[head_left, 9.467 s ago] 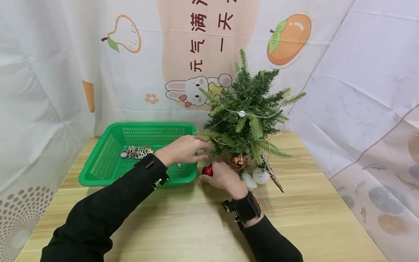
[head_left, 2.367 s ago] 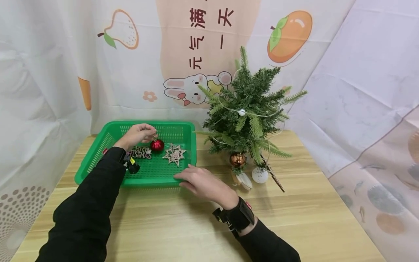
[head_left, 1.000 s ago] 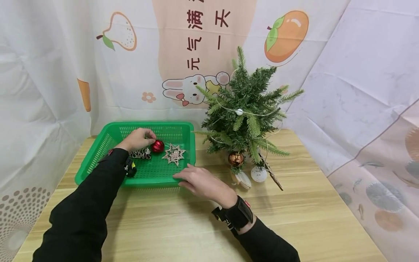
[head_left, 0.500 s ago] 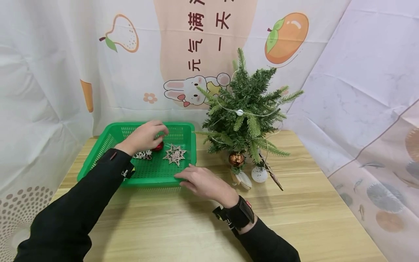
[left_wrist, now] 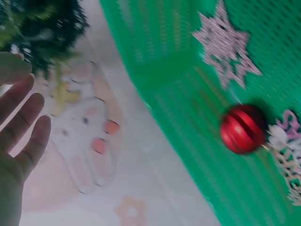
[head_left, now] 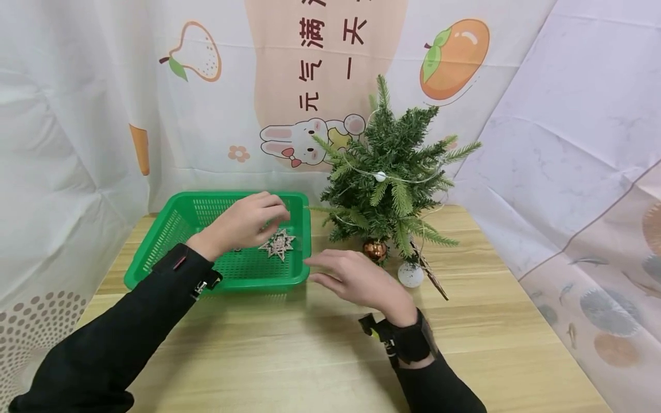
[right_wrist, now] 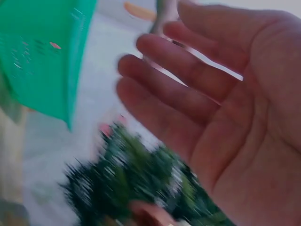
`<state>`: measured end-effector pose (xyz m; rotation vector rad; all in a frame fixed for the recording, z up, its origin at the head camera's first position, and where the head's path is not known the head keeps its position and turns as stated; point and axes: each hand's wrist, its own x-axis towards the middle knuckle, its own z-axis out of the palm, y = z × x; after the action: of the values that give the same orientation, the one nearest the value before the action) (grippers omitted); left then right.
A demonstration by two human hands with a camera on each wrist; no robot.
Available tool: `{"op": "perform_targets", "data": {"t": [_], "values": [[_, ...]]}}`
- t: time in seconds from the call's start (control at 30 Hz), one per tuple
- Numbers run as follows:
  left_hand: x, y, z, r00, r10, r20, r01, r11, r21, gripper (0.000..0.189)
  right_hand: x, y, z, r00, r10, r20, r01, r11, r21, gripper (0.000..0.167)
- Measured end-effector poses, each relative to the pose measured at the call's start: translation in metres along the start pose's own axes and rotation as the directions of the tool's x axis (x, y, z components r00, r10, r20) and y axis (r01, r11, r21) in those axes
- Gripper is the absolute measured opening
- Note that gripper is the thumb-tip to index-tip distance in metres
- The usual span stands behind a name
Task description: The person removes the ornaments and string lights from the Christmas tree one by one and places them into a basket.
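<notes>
My left hand [head_left: 248, 223] hovers over the green basket [head_left: 181, 281], fingers loosely bent and holding nothing. Below it in the basket lie a glittery star ornament [head_left: 279, 245], a red Christmas bauble [left_wrist: 242, 128] and a lettered ornament [left_wrist: 289, 160]; in the head view the hand hides the bauble. Beyond the basket's right end, my right hand [head_left: 364, 284] is in the air in front of the small Christmas tree [head_left: 392, 172]. Its palm shows bare in the right wrist view, fingers relaxed.
A copper bauble [head_left: 375, 250] hangs low on the tree, with a white ball [head_left: 411, 275] and a thin brown piece [head_left: 431, 272] beside it. A light garland with a white bead [head_left: 380, 176] circles the branches. A printed curtain [head_left: 206, 143] stands behind the wooden table [head_left: 320, 355].
The left hand has let go of the red bauble in the basket, risen and moved right. The right hand has left the basket's front rim and moved right toward the tree.
</notes>
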<state>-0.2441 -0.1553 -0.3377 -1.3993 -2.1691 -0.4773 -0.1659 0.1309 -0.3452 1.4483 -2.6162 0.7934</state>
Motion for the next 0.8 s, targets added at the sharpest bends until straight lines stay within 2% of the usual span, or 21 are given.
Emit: {"op": "perform_targets", "data": {"t": [0.13, 0.2, 0.37, 0.47, 0.6, 0.7, 0.8], "values": [[0.017, 0.021, -0.001, 0.995, 0.078, -0.054, -0.08, 0.997, -0.023, 0.014, -0.019, 0.002, -0.025, 0.996, 0.082, -0.023, -0.082, 0.996, -0.02, 0.033], [0.026, 0.032, -0.002, 0.992, 0.106, -0.074, -0.109, 0.993, -0.034, 0.014, -0.029, 0.004, -0.037, 0.992, 0.108, -0.059, -0.11, 0.993, -0.033, 0.032], [0.049, 0.058, -0.001, 0.989, 0.119, -0.088, -0.124, 0.991, -0.057, 0.014, -0.056, 0.012, -0.062, 0.975, 0.152, -0.162, -0.156, 0.988, -0.013, 0.024], [0.058, 0.065, 0.007, 0.99, 0.105, -0.093, -0.11, 0.993, -0.052, 0.016, -0.07, 0.016, -0.072, 0.952, 0.239, -0.19, -0.243, 0.97, 0.003, 0.027], [0.067, 0.072, 0.021, 0.99, 0.063, -0.126, -0.072, 0.995, -0.069, 0.017, -0.079, 0.021, -0.08, 0.897, 0.402, -0.184, -0.401, 0.915, 0.045, 0.041], [0.074, 0.079, 0.032, 0.985, 0.002, -0.171, -0.022, 0.993, -0.116, 0.016, -0.079, 0.023, -0.081, 0.861, 0.483, -0.158, -0.478, 0.875, 0.074, 0.053], [0.08, 0.085, 0.041, 0.973, -0.07, -0.22, 0.029, 0.983, -0.184, 0.016, -0.076, 0.022, -0.079, 0.842, 0.523, -0.128, -0.517, 0.852, 0.083, 0.063]]}}
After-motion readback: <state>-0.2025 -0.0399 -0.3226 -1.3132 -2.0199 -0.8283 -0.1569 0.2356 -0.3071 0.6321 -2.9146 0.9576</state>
